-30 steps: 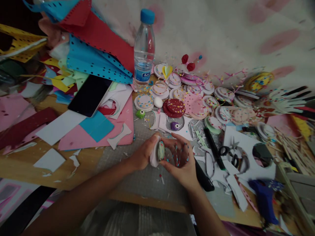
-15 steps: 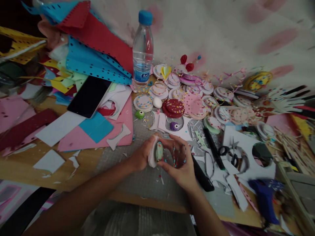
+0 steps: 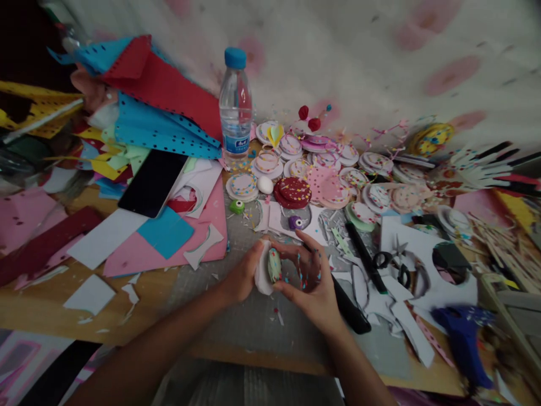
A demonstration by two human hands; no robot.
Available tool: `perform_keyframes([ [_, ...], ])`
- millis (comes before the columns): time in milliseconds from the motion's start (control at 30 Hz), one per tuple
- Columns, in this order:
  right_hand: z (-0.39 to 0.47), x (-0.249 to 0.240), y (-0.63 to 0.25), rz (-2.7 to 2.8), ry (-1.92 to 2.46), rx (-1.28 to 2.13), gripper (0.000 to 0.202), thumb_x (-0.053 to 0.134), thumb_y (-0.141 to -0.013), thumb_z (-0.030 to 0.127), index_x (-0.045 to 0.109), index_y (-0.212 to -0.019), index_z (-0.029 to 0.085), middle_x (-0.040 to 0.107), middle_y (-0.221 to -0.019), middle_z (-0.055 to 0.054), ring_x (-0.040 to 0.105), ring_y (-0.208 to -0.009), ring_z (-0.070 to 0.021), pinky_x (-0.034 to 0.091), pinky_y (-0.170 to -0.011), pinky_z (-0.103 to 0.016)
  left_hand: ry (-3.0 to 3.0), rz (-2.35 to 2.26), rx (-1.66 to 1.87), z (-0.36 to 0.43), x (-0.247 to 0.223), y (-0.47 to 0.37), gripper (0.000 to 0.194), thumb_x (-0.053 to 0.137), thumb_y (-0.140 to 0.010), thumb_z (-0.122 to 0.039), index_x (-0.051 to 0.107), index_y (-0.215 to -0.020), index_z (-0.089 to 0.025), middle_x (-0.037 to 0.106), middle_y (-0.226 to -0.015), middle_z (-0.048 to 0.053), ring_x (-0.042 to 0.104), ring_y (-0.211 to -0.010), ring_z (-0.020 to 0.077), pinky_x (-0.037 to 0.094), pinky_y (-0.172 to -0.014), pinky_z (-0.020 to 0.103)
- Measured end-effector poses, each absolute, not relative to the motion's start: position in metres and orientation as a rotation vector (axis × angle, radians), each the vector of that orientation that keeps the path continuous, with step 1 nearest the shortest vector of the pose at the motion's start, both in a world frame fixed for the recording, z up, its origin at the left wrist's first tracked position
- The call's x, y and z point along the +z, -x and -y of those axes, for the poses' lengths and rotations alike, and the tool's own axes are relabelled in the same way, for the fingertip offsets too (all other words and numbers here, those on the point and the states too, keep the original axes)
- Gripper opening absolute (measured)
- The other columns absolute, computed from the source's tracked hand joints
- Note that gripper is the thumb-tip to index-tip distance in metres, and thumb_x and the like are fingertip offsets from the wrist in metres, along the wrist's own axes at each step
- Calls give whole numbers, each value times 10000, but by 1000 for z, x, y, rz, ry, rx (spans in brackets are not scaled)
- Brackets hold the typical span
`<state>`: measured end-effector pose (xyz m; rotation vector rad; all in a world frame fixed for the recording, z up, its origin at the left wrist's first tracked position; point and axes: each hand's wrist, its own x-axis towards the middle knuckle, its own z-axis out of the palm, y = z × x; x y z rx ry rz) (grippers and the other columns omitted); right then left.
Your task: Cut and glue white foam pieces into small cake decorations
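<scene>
Since the earlier frame, the camera view has tipped upward: the bottle (image 3: 235,113) and stacked discs (image 3: 292,192) sit lower in it, while both hands have moved little. At the near edge of the worktop (image 3: 38,301), left of its centre-right section, lies the grey cutting mat (image 3: 236,332). Above the mat, the left hand (image 3: 243,279) grips the white disc (image 3: 262,276), held on edge. The right hand (image 3: 315,293) pinches the smaller green disc (image 3: 274,265) between thumb and fingertips, directly beside the white one; whether their faces touch is hard to tell. A dotted strand (image 3: 301,273) curves around the right fingers.

Fault conditions: a loose pinch could let the green disc slip off-centre; a snagged strand could pull it sideways; excess pressure could bend either rim.

Right of the hands lie the black tool (image 3: 350,307) and scissors (image 3: 383,260). Beyond the hands sits the purple punch (image 3: 295,223); the discs and upright bottle stand toward the far edge.
</scene>
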<state>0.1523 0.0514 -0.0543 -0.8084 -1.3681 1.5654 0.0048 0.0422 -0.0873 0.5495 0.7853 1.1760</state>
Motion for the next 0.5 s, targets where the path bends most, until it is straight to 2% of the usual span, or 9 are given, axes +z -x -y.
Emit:
perform_keyframes([
  [167,-55,-52,-152,1245,693,1536,974,851,-684,299,256,-1451,374,516,-1399,-66,447,-1316,-252,372,-1074,-453,-725,-762,1223,-44,-72,2,503,561,-802,-653,576,-1036,-208,644,-1031,64,591,-997,256,467,-776,314],
  [233,-58,-53,-154,1229,686,1446,853,789,-761,320,280,-1444,355,494,-1418,-76,441,-1315,-248,366,-1065,-444,-790,-763,1257,-46,-67,4,580,685,-708,-640,554,-1084,-218,633,-1091,75,600,-1029,262,477,-793,307],
  [367,-63,-54,-158,1143,777,1253,443,620,-889,339,471,-1304,299,556,-1296,-82,563,-1107,-222,464,-902,-376,-899,-839,1403,-50,-66,4,780,909,-489,-433,519,-1141,-254,588,-1219,78,587,-1120,273,484,-902,331],
  [500,-64,-51,-160,1206,881,1206,250,558,-917,323,537,-1161,270,590,-1121,-60,580,-938,-186,490,-793,-327,-1056,-972,1506,-50,-68,2,827,929,-475,-270,487,-1175,-277,577,-1274,73,570,-1176,266,496,-942,356],
])
